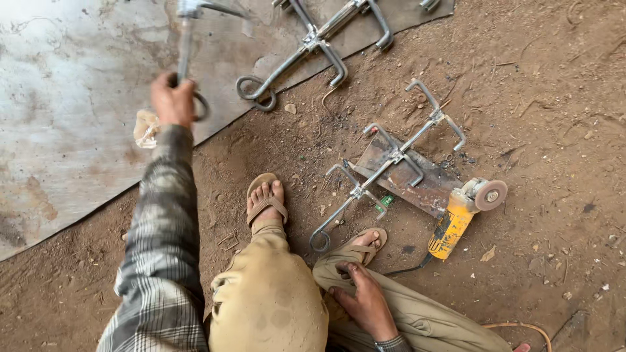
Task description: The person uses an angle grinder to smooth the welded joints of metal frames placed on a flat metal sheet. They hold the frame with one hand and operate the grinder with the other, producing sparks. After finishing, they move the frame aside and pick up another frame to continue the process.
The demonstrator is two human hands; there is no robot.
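Note:
My left hand [172, 100] is stretched forward and closed around the looped end of a grey metal rod piece [185, 45] that points up and away over the metal sheet [72, 111]. My right hand [362, 301] rests flat on my right knee, fingers apart, holding nothing. A second welded rod piece with hooked arms [386, 164] lies on the dirt in front of my feet, its middle over a small rusty plate [417, 186]. A third one [313, 45] lies across the sheet's edge.
A yellow angle grinder [456, 218] with a round disc lies right of the rusty plate, its cable running back toward me. A crumpled bit of plastic [146, 128] sits on the sheet by my left wrist. Bare dirt ground surrounds everything.

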